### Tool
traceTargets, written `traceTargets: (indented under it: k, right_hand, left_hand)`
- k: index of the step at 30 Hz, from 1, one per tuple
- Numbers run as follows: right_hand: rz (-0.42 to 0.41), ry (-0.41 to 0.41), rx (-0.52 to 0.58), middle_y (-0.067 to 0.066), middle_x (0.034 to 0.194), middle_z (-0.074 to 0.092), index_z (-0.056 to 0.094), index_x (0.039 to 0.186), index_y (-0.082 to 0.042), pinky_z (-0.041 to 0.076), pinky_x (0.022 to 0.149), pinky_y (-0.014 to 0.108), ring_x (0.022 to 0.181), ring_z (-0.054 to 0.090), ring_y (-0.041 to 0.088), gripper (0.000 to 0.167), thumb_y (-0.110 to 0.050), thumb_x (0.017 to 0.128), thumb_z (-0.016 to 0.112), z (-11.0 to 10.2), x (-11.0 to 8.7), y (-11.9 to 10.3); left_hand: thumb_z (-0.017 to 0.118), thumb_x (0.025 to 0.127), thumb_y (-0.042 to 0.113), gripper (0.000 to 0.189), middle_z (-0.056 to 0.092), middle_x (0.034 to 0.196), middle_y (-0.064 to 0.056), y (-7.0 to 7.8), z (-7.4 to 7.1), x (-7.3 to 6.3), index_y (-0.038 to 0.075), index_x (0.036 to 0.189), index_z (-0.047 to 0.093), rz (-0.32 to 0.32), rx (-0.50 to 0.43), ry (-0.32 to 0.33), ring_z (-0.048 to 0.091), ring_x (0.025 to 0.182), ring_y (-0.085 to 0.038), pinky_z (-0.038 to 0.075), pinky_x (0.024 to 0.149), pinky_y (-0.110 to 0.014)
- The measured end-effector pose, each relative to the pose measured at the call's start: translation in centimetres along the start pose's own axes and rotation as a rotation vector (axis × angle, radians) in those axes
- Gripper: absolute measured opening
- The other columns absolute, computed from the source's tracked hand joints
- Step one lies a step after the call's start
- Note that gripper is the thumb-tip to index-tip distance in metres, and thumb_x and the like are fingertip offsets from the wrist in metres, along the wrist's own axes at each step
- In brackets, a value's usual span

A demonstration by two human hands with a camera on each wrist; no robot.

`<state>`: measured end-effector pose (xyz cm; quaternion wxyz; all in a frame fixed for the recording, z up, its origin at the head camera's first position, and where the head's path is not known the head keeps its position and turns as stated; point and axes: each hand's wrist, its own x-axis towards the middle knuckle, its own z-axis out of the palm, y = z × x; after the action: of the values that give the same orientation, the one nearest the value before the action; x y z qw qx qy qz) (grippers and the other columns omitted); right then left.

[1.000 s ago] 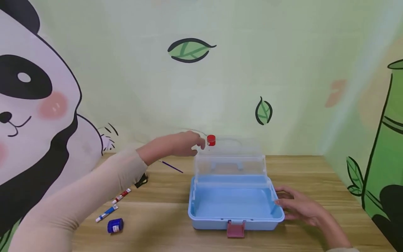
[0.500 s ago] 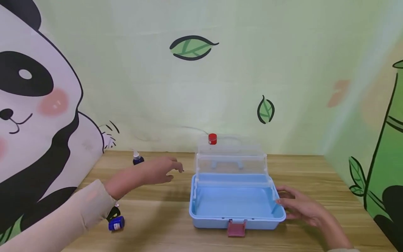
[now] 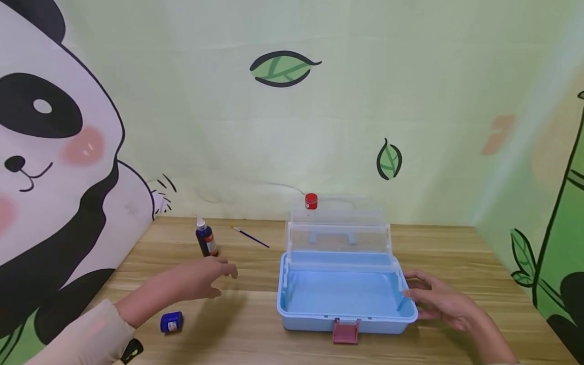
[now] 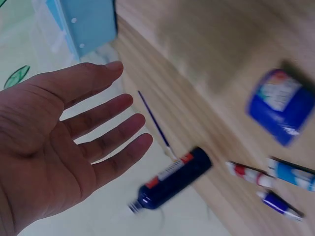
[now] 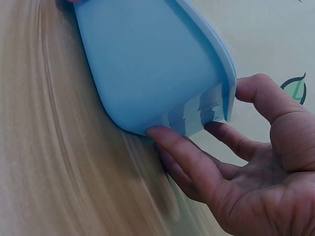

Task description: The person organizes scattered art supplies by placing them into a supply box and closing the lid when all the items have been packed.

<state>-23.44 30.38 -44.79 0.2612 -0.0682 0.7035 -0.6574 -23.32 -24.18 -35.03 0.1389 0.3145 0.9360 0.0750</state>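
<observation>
My left hand hovers over the table left of the box, fingers loosely bent, holding nothing. Just behind it stands a dark blue bottle with a white nozzle. A blue jar lies on its side nearer me. My right hand holds the right end of the light blue storage box. In the right wrist view its thumb touches the rim and its fingers lie along the end wall. The box's clear lid is raised, and a red jar sits at its upper part.
A thin paintbrush lies behind the box's left side. In the left wrist view, a red tube, a light blue tube and a dark blue tube lie together. A printed wall cloth closes off the table's back.
My left hand has drawn back from beside the red jar, down and to the left, uncovering the bottle and brush. The right hand stays at the box.
</observation>
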Motion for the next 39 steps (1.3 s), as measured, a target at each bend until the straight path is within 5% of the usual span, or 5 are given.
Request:
traceTargets:
  k: [5, 13, 17, 33, 39]
  right_hand:
    - [0.004, 0.006, 0.005, 0.031, 0.153, 0.04, 0.03, 0.156, 0.009, 0.062, 0.093, 0.051, 0.118, 0.064, 0.026, 0.064, -0.013, 0.106, 0.063, 0.0, 0.0, 0.0]
    - [0.007, 0.015, -0.019, 0.035, 0.156, 0.036, 0.03, 0.156, 0.009, 0.061, 0.095, 0.051, 0.12, 0.063, 0.028, 0.066, -0.016, 0.105, 0.065, 0.3, -0.1, -0.5]
    - [0.004, 0.008, -0.012, 0.034, 0.154, 0.038, 0.032, 0.155, 0.008, 0.061, 0.094, 0.052, 0.12, 0.064, 0.028, 0.064, -0.015, 0.105, 0.065, 0.1, -0.1, -0.4]
    - [0.004, 0.018, 0.001, 0.03, 0.151, 0.043, 0.035, 0.153, 0.008, 0.061, 0.093, 0.052, 0.119, 0.064, 0.029, 0.06, -0.014, 0.105, 0.065, 0.4, -0.5, 0.3]
    - [-0.011, 0.018, 0.015, 0.035, 0.155, 0.037, 0.032, 0.155, 0.009, 0.061, 0.095, 0.052, 0.121, 0.063, 0.028, 0.064, -0.014, 0.105, 0.065, 0.3, -0.4, 0.0]
  left_hand:
    - [0.092, 0.084, 0.01, 0.041, 0.069, 0.11, -0.006, -3.1, 2.1, -2.0, 0.012, 0.119, 0.071, 0.002, -0.009, 0.039, 0.07, 0.1, -0.029, 0.061, 0.082, -0.042]
    - [0.094, 0.083, 0.036, 0.05, 0.068, 0.109, 0.001, -16.1, 11.7, -3.1, 0.02, 0.122, 0.067, 0.059, -0.067, 0.053, 0.065, 0.096, -0.014, 0.059, 0.074, -0.04]
    - [0.095, 0.076, 0.051, 0.056, 0.064, 0.109, 0.013, -19.3, 14.4, -3.7, 0.031, 0.12, 0.065, -0.02, -0.108, 0.041, 0.061, 0.097, -0.007, 0.056, 0.079, -0.034]
    - [0.099, 0.067, 0.021, 0.052, 0.059, 0.089, 0.021, -19.4, 15.4, -5.0, 0.031, 0.095, 0.057, -0.022, -0.164, 0.137, 0.053, 0.079, 0.002, 0.048, 0.065, -0.023]
    - [0.101, 0.07, 0.025, 0.045, 0.063, 0.092, 0.019, -17.4, 12.7, -4.6, 0.026, 0.096, 0.064, 0.012, -0.152, 0.178, 0.054, 0.082, 0.002, 0.052, 0.065, -0.025]
